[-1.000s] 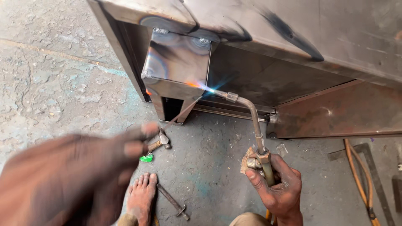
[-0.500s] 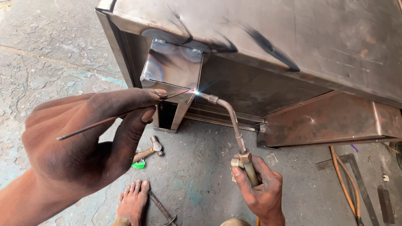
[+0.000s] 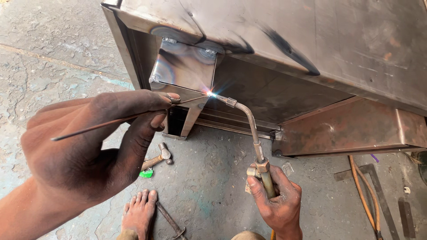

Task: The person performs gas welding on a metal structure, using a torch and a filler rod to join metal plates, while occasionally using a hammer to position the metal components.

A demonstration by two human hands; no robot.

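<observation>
Head view: left hand (image 3: pixel 84 146) pinching thin filler rod (image 3: pixel 129 118), tip at bright flame under steel box (image 3: pixel 311 40). Right hand (image 3: pixel 278 200) clamped round torch (image 3: pixel 253 133) handle. Hammer (image 3: pixel 158 158) lying on concrete floor (image 3: pixel 53 53).

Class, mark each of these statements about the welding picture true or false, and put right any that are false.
1. The right hand grips the gas torch. True.
2. The left hand holds a hammer. False: it pinches a thin filler rod; the hammer lies on the concrete floor.
3. The bright flame point sits at the metal bracket under the steel box. True.
4. The person wears a shoe. False: a bare foot shows on the floor.
5. The orange hose is coiled on top of the box. False: it lies on the floor at the right.
</observation>
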